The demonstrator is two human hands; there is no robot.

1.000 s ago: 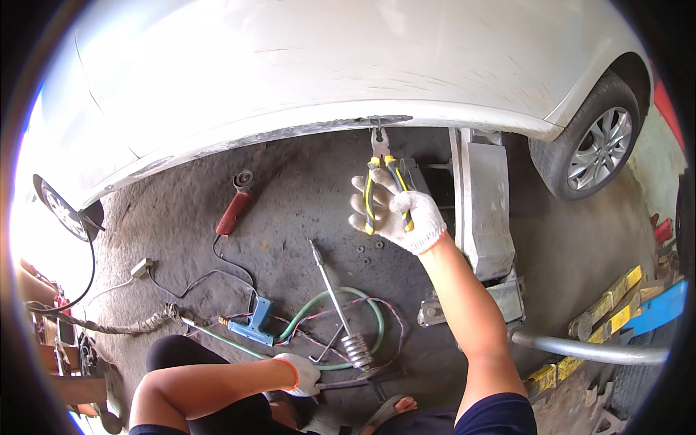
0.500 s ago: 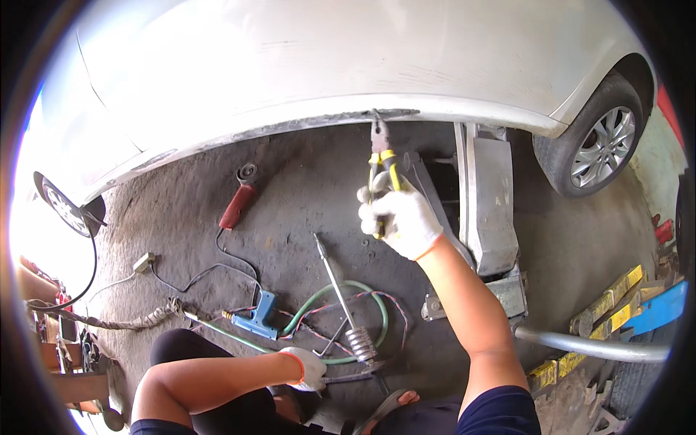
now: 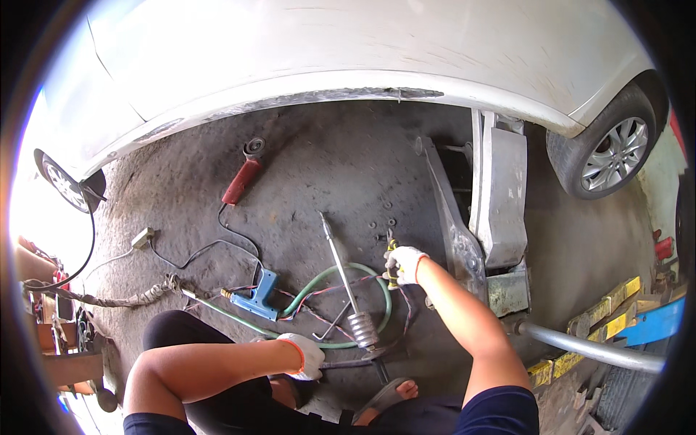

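Observation:
My right hand (image 3: 403, 265), in a white glove, is closed around pliers (image 3: 393, 268) with yellow-and-black handles. It is low over the floor, with several small washers (image 3: 390, 222) just beyond the pliers' tip. My left hand (image 3: 306, 357), also gloved, hangs by my knee with its fingers mostly hidden. To its right lies a slide hammer (image 3: 341, 272), a long metal rod with a ribbed weight. Ahead is a white car's sill (image 3: 319, 94), its paint ground to grey along a strip. A small metal piece (image 3: 399, 95) sticks out from that strip.
A blue gun-shaped tool (image 3: 258, 299) lies beside a green hose (image 3: 384, 308) and twisted wires. Farther off lies a red angle grinder (image 3: 242, 181) with its cord. A metal lift frame (image 3: 503, 196) stands under the car at right, with a pipe (image 3: 587, 348) and yellow-marked beams (image 3: 609, 308) nearer.
My right hand has come down from the car's sill to the floor by the washers, still holding the pliers. The small metal piece on the sill now stands free of the pliers.

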